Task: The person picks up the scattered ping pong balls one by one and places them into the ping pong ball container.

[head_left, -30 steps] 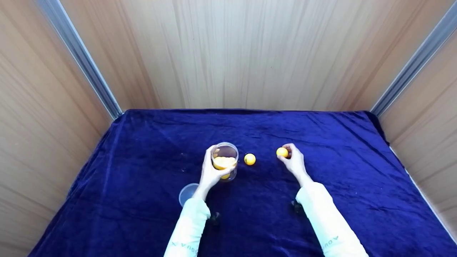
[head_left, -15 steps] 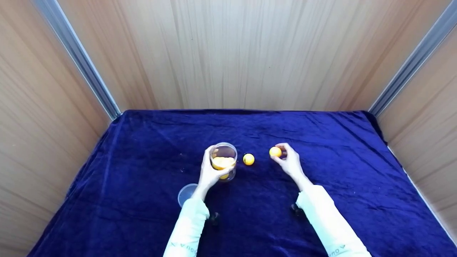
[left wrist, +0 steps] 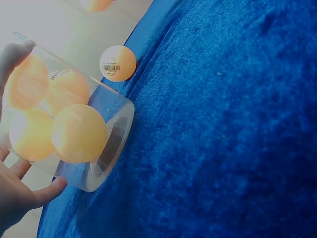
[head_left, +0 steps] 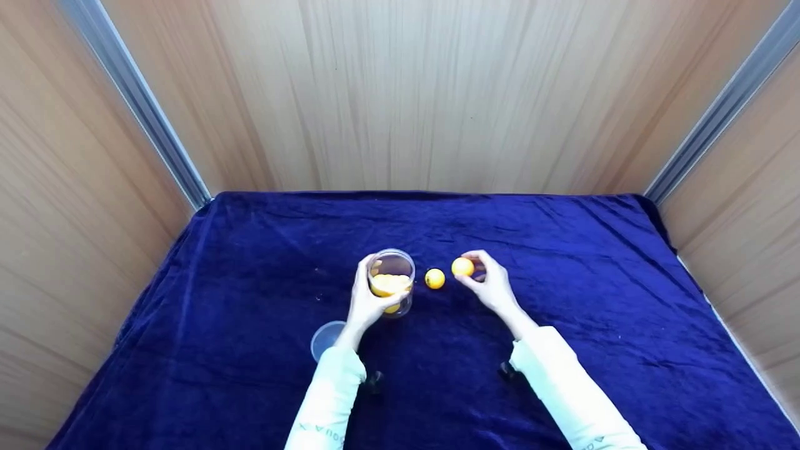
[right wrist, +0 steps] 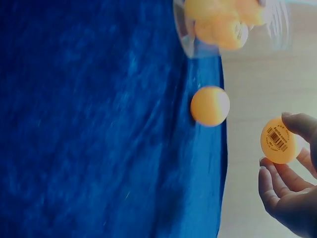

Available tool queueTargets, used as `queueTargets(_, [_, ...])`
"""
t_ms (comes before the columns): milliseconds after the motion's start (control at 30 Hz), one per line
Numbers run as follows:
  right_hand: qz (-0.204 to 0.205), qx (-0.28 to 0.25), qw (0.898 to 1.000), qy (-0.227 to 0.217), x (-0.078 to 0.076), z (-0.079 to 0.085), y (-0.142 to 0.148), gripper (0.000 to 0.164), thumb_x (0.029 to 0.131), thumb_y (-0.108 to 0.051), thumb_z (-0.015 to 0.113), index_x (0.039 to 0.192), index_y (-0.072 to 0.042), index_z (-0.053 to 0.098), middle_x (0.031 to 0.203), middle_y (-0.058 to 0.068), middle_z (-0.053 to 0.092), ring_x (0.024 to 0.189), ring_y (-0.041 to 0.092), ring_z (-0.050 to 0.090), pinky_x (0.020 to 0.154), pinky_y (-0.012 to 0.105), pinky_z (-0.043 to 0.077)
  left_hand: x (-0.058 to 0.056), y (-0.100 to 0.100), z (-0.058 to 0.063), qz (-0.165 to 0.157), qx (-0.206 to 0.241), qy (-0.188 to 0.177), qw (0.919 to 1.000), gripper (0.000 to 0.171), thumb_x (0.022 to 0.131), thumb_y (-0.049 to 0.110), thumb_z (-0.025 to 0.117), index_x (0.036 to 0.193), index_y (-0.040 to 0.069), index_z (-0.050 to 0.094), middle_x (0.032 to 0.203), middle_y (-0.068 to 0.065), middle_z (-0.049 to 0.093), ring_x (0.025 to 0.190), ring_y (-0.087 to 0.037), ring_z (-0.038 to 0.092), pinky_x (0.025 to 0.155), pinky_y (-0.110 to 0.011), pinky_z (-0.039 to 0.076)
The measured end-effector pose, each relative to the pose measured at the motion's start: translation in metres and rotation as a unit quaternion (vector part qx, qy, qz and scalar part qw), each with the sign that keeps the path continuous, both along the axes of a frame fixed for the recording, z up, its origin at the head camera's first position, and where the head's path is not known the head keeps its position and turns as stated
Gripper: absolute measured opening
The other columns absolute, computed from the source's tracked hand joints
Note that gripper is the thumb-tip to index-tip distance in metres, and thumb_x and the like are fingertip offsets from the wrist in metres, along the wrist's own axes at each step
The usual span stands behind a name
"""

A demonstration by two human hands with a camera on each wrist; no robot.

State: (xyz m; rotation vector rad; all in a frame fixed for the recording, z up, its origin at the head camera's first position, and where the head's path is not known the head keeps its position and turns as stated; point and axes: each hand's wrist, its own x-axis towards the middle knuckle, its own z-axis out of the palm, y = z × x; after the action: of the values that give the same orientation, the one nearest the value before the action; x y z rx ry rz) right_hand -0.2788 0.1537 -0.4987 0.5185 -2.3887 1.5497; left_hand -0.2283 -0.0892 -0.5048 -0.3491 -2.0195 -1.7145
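Note:
My left hand [head_left: 369, 302] grips a clear plastic jar [head_left: 400, 265] round its side, and several orange table tennis balls [left wrist: 79, 133] lie inside it. In the left wrist view the jar's base [left wrist: 116, 144] shows near the blue cloth. To the right, my right hand [head_left: 494, 284] pinches one orange table tennis ball [right wrist: 278, 140] between thumb and fingers, above the cloth. Another loose ball [head_left: 435, 279] rests on the cloth between the jar and my right hand; printing on it shows in the left wrist view.
A round translucent lid [head_left: 325, 340] lies on the cloth, partly hidden under my left forearm. Dark blue velvet cloth [head_left: 250, 275] covers the table. Wood-grain panels [head_left: 400, 94] stand at the back and both sides, with metal posts [head_left: 137, 100] in the corners.
My right hand has moved left with its table tennis ball, closer to the loose ball and the jar. The left hand keeps its hold on the jar in nearly the same place.

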Motion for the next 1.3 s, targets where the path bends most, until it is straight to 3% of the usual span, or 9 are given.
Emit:
queueTargets(267, [0.039, 0.000, 0.999, 0.017, 0.029, 0.043, -0.027, 0.034, 0.071, 0.002, 0.070, 0.101, 0.008, 0.055, 0.095, 0.020, 0.060, 0.080, 0.032, 0.058, 0.060, 0.032, 0.048, -0.006, -0.001, -0.010, 0.003, 0.000, -0.005, 1.0000, 0.083, 0.054, 0.000, 0.082, 0.122, -0.010, 0.036, 0.116, -0.028, 0.046, 0.106, -0.041, 0.045, 0.092, -0.049, 0.034])
queueTargets(367, [0.048, -0.005, 0.999, 0.020, 0.031, 0.047, -0.033, 0.034, 0.072, 0.001, 0.070, 0.102, 0.008, 0.056, 0.095, 0.019, 0.060, 0.081, 0.031, 0.058, 0.061, 0.039, 0.049, -0.001, 0.000, -0.001, -0.003, 0.006, 0.001, 1.0000, 0.081, 0.053, -0.003, 0.080, 0.120, -0.014, 0.036, 0.114, -0.033, 0.044, 0.104, -0.046, 0.043, 0.091, -0.053, 0.033])
queueTargets(600, [0.066, -0.017, 0.997, 0.030, 0.034, 0.059, -0.049, 0.035, 0.071, 0.003, 0.070, 0.102, 0.010, 0.055, 0.097, 0.020, 0.060, 0.084, 0.032, 0.058, 0.061, 0.027, 0.048, 0.001, 0.000, 0.002, 0.005, -0.003, -0.005, 1.0000, 0.081, 0.055, -0.001, 0.081, 0.121, -0.013, 0.036, 0.114, -0.032, 0.045, 0.104, -0.046, 0.044, 0.091, -0.052, 0.033])
queueTargets(767, [0.083, -0.034, 0.996, 0.028, 0.035, 0.066, -0.063, 0.035, 0.071, 0.003, 0.069, 0.102, 0.010, 0.055, 0.095, 0.022, 0.059, 0.084, 0.034, 0.057, 0.064, 0.046, 0.048, 0.001, 0.000, 0.002, -0.001, 0.001, -0.001, 1.0000, 0.080, 0.055, -0.003, 0.080, 0.121, -0.014, 0.035, 0.115, -0.032, 0.044, 0.104, -0.046, 0.043, 0.091, -0.053, 0.033])
queueTargets(833, [0.087, -0.040, 0.995, 0.027, 0.035, 0.068, -0.068, 0.035, 0.071, 0.004, 0.069, 0.102, 0.010, 0.055, 0.095, 0.022, 0.059, 0.083, 0.035, 0.057, 0.064, 0.048, 0.048, 0.002, 0.000, 0.002, -0.002, 0.001, 0.000, 1.0000, 0.081, 0.055, -0.004, 0.079, 0.121, -0.014, 0.035, 0.115, -0.032, 0.044, 0.105, -0.046, 0.043, 0.091, -0.053, 0.033])
queueTargets(1167, [0.099, -0.042, 0.993, 0.037, 0.032, 0.071, -0.088, 0.035, 0.072, 0.003, 0.069, 0.102, 0.011, 0.054, 0.097, 0.023, 0.059, 0.084, 0.035, 0.057, 0.062, 0.047, 0.048, 0.001, 0.000, 0.001, -0.006, 0.002, 0.012, 0.9999, 0.081, 0.055, -0.003, 0.080, 0.121, -0.014, 0.035, 0.116, -0.032, 0.044, 0.105, -0.046, 0.042, 0.091, -0.052, 0.033])
queueTargets(1300, [0.094, -0.033, 0.994, 0.037, 0.030, 0.071, -0.092, 0.035, 0.072, 0.001, 0.069, 0.102, 0.010, 0.054, 0.096, 0.022, 0.060, 0.084, 0.032, 0.058, 0.061, 0.035, 0.050, 0.001, -0.001, 0.001, -0.013, 0.009, 0.012, 0.9998, 0.081, 0.055, -0.004, 0.080, 0.122, -0.015, 0.034, 0.116, -0.033, 0.044, 0.105, -0.047, 0.042, 0.091, -0.053, 0.032])
